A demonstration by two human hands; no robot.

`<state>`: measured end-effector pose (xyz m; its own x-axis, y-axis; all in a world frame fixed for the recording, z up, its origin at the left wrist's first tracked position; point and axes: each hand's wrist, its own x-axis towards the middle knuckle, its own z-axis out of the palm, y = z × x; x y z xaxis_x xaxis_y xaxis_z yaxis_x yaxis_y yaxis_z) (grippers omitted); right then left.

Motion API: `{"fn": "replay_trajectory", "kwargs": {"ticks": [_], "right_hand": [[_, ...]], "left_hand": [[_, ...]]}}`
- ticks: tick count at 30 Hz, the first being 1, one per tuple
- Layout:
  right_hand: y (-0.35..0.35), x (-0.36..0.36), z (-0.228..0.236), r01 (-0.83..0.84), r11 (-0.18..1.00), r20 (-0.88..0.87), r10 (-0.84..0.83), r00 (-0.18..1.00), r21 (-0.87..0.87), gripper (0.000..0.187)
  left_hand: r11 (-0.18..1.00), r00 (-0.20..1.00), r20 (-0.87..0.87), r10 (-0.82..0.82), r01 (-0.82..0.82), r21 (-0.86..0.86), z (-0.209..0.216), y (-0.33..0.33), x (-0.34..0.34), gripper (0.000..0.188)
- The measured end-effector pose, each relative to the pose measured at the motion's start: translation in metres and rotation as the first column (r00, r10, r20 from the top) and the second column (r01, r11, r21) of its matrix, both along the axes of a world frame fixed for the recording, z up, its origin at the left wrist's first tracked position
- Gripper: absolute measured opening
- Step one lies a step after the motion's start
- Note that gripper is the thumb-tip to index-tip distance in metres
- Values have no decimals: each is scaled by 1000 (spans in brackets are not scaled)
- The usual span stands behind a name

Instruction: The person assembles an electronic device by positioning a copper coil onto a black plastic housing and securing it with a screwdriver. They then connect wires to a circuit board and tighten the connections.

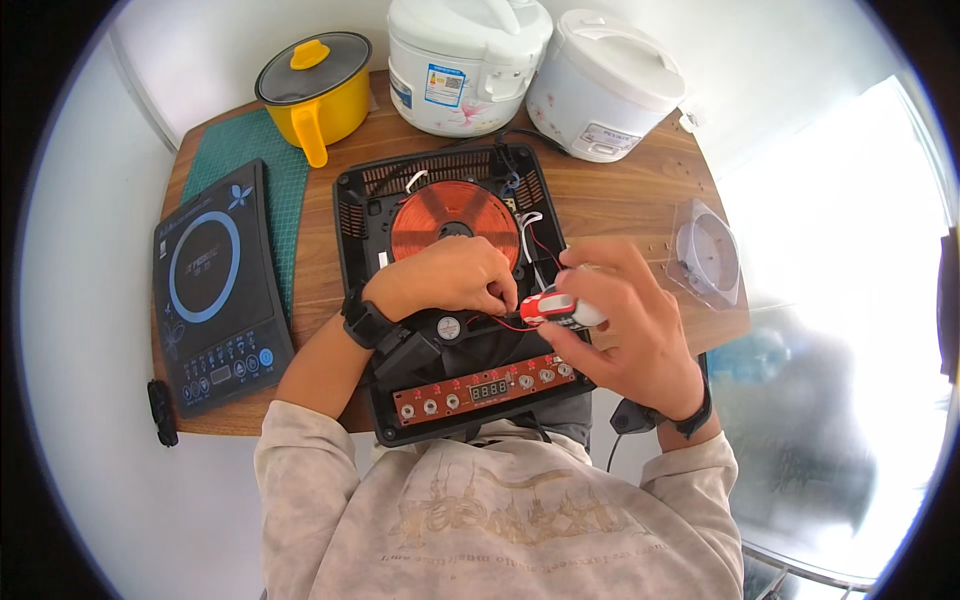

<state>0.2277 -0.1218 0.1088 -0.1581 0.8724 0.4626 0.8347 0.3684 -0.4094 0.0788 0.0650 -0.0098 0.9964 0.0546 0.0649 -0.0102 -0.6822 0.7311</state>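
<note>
An opened induction cooker base (345, 215) lies in front of me, its copper coil (420, 222) and internal wires showing. My left hand (455, 277) reaches over the coil's near edge, thumb and fingers pinched low by a thin red wire (515, 327); what they hold is too small to make out. In my right hand (630, 330) is a rounded red, white and black handheld tool (550, 308), its tip close to my left fingertips. Nearer to me, a brown control board (485, 388) with a small display and buttons sits along the base's front, beside a black fan housing (415, 350).
A black glass cooktop panel (222, 330) rests on a green cutting mat (230, 150) at left. Behind stand a yellow pot (330, 115) and two white rice cookers (440, 100) (595, 90). A clear plastic dish (708, 255) with small screws nearby is at the table's right edge.
</note>
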Motion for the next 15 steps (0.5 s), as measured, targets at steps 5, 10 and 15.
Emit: {"fn": "replay_trajectory", "kwargs": {"ticks": [5, 10, 15], "right_hand": [[-3, -6, 10, -61, 998, -34, 60, 998, -32, 44], [-11, -7, 21, -69, 997, 50, 71, 996, -42, 53], [-13, -6, 23, -6, 999, 65, 8, 998, -34, 49]], "left_hand": [[1000, 999, -49, 3, -3, 8, 7, 0, -1, 21], [1000, 1000, -26, 5, -5, -22, 2, 0, 0, 23], [1000, 999, -40, 6, -6, -4, 4, 1, 0, 24]]}}
